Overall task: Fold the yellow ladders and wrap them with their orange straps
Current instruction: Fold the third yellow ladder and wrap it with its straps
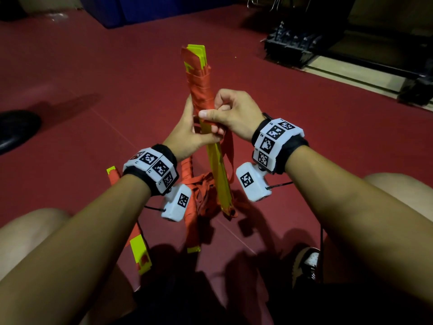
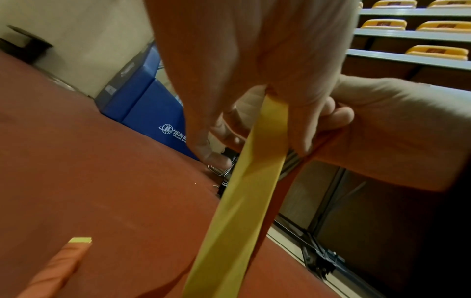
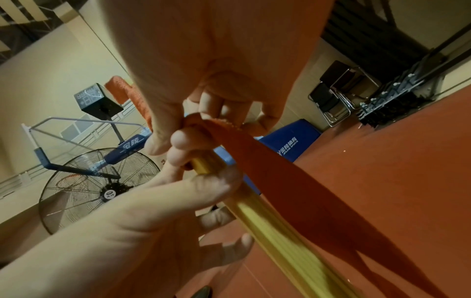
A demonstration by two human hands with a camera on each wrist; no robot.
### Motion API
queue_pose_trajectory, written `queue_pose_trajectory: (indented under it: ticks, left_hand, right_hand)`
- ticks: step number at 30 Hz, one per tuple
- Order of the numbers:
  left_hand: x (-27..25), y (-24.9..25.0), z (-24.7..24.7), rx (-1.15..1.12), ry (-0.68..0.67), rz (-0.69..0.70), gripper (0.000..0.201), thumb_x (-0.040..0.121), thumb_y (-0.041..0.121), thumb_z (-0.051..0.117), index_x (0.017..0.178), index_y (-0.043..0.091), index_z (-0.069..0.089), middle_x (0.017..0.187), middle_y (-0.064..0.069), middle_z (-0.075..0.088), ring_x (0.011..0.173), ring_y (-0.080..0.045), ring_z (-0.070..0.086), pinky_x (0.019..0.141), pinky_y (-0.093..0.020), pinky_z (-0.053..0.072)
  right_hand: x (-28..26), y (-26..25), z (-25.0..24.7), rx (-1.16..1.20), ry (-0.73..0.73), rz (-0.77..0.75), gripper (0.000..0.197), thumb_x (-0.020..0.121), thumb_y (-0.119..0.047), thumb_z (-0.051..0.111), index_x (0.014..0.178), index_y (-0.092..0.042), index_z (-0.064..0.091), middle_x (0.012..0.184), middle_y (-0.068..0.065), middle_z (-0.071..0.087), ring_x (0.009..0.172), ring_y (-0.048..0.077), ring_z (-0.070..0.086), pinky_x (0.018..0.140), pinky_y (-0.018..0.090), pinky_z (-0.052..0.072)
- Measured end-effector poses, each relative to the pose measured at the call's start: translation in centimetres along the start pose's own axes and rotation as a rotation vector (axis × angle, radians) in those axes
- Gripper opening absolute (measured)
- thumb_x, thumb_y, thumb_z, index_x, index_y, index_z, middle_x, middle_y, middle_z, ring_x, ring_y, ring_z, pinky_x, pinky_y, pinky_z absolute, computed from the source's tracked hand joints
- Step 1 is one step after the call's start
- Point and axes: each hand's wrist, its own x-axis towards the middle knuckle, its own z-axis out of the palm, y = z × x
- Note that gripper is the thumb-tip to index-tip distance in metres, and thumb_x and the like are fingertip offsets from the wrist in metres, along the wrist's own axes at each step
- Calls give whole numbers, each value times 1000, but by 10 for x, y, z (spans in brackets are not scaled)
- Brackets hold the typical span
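A folded yellow ladder bundle (image 1: 216, 170) stands upright between my knees, its lower end on the red floor. An orange strap (image 1: 201, 90) is wound round its upper half; a loose length (image 3: 293, 181) hangs down the right side. My left hand (image 1: 187, 130) grips the bundle at mid height, thumb across the yellow slats (image 2: 254, 161). My right hand (image 1: 230, 111) pinches the orange strap against the bundle just above the left hand. Loose orange strap (image 1: 206, 184) lies heaped at the base.
Two wrapped ladder bundles (image 1: 191, 207) (image 1: 138, 249) lie on the floor beneath my left forearm. A black shoe (image 1: 16, 130) sits at the left, blue mats (image 1: 145, 8) at the back, a black rack (image 1: 295, 45) at the back right. My shoe (image 1: 307, 263) is lower right.
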Motion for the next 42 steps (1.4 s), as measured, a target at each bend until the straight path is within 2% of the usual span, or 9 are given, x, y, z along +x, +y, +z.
queue_pose_trajectory:
  ticks: [3,6,10,17,20,26,32,38,42]
  left_hand:
    - [1,-4,-1,27,48,18,94,81,-4,78,153,22,25,96,6,69,85,-13,70,79,-37,60]
    - [2,-3,-5,55,92,17,110,77,0,81,160,35,18,106,-7,72,90,-22,72,86,-46,61]
    - [2,-1,-7,71,176,-38,114,77,-12,79,163,28,14,106,-15,69,85,-14,74,79,-32,61]
    - [6,-3,-10,11,185,-154,85,85,-19,65,153,14,27,114,-8,71,95,-18,71,82,-31,58]
    - [6,-4,-11,7,154,-140,63,88,-24,53,134,16,36,103,-7,72,92,-20,70,79,-31,56]
    - [5,-4,-10,17,110,-74,50,92,-24,41,118,18,42,97,-10,71,95,-30,65,82,-40,49]
    - [1,1,-6,32,80,-29,45,82,-11,47,116,18,50,100,-3,75,94,-17,74,85,-36,59]
    - [3,0,-8,22,116,-10,48,80,-8,50,122,16,55,122,-24,65,104,-45,70,95,-61,55]
    - [5,2,-7,-15,156,-24,66,77,0,51,141,13,42,101,-22,59,86,-34,67,76,-39,58]
  right_hand:
    - [-2,-2,0,24,-10,25,37,85,-9,77,71,-14,43,51,5,62,46,21,53,49,30,46]
    - [-3,-3,-2,58,-15,40,34,86,1,73,74,-11,44,54,9,63,46,20,54,47,27,45]
    - [-2,-2,-4,31,4,39,26,86,0,73,80,-8,49,56,8,65,44,15,54,47,25,45]
    - [0,6,-13,-265,67,87,36,80,-50,77,82,-18,61,49,-4,61,52,18,59,54,26,43]
    - [-1,5,-13,-244,15,65,20,87,-39,74,80,-24,62,50,-5,59,50,10,54,55,24,41]
    - [-1,-1,-12,-166,-30,50,6,93,-6,66,98,-5,61,60,2,58,46,2,47,52,16,39]
    - [5,8,-15,-227,53,28,13,91,-14,71,87,-7,61,56,-5,61,45,4,45,50,20,35]
    - [9,19,-15,-269,76,28,19,89,-29,73,79,-15,65,52,-8,61,54,9,56,61,28,44]
    - [10,19,-15,-290,110,11,29,87,-33,73,79,-6,65,52,-7,62,54,9,58,63,31,46]
